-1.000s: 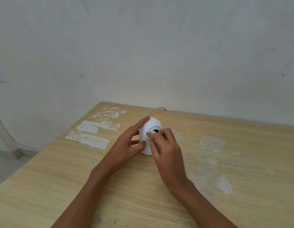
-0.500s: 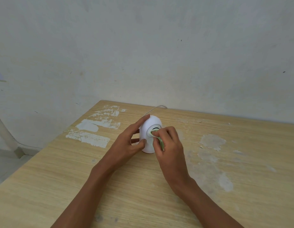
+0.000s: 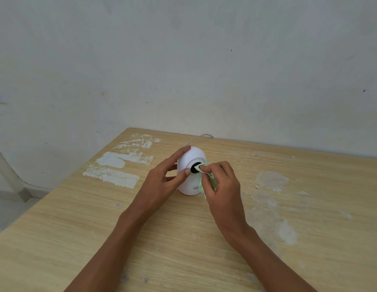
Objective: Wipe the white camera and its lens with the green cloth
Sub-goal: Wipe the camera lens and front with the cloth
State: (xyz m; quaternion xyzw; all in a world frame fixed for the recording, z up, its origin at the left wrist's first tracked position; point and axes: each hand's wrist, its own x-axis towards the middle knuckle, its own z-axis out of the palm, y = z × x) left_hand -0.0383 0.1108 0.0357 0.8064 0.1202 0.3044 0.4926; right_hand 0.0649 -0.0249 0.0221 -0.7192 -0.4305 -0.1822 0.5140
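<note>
A white egg-shaped camera [image 3: 189, 184] stands upright on the wooden table [image 3: 183, 239], its black round lens [image 3: 195, 167] facing me. My left hand [image 3: 162, 182] holds the camera's left side, index finger along the top and thumb on the front. My right hand [image 3: 221, 186] pinches a small pale green cloth [image 3: 210, 180] and presses its tip against the right edge of the lens. Most of the cloth is bunched under my fingers.
A thin white cable [image 3: 199, 137] runs from behind the camera over the table's far edge. White paint patches [image 3: 118, 167] mark the tabletop at left, worn patches [image 3: 271, 180] at right. A plain wall rises right behind the table.
My right hand has slid the cloth from the lens's left side to its right edge, uncovering the black lens. The left hand keeps the same hold on the camera.
</note>
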